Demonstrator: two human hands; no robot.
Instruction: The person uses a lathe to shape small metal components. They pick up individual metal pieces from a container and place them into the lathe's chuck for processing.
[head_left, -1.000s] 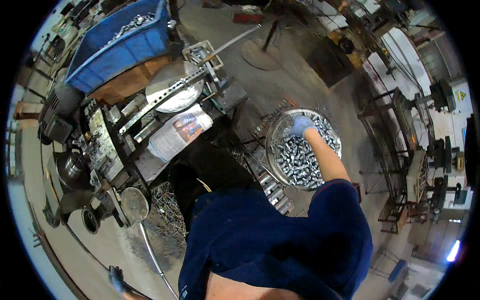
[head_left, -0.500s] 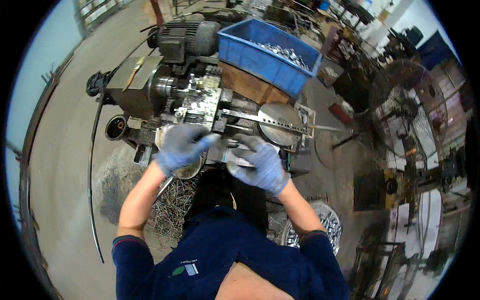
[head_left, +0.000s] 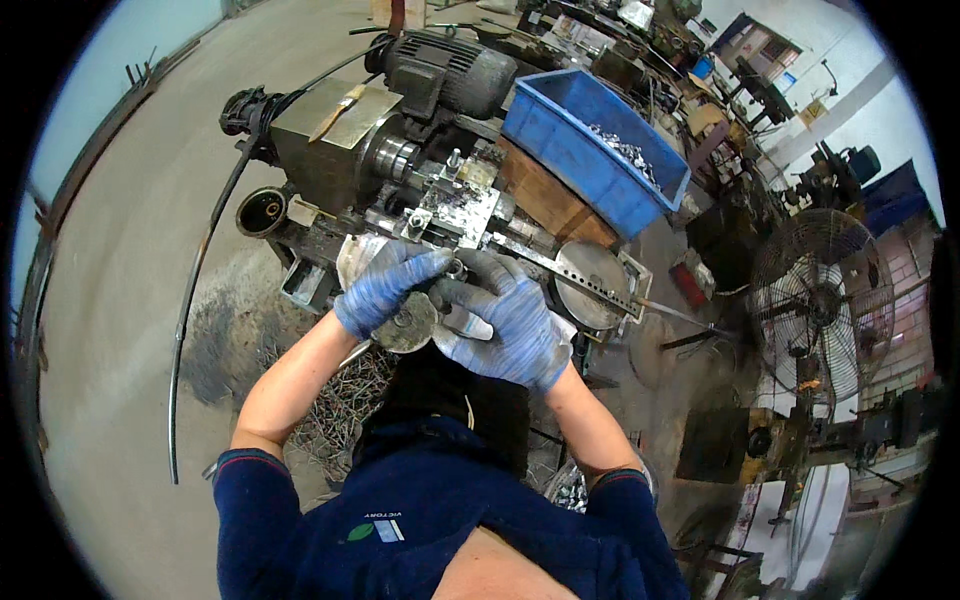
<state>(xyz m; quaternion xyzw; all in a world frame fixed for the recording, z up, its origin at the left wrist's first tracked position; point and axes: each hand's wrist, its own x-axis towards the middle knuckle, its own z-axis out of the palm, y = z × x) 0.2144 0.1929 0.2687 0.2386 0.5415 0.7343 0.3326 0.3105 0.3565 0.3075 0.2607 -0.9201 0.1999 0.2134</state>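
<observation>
Both my gloved hands, left hand (head_left: pixel 385 285) and right hand (head_left: pixel 505 325), closing around a small metal cylinder (head_left: pixel 466 322) beside the round handwheel (head_left: pixel 405 325).

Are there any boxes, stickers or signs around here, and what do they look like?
Open blue plastic crate: rectangular, on wooden block behind the grey machine, shiny metal bits inside.
Small yellow sign: squarish, on the white far wall, upper right.
Little chest badge: green leaf shape beside blue-white patch, on the navy jacket.
No screens in view.
</observation>
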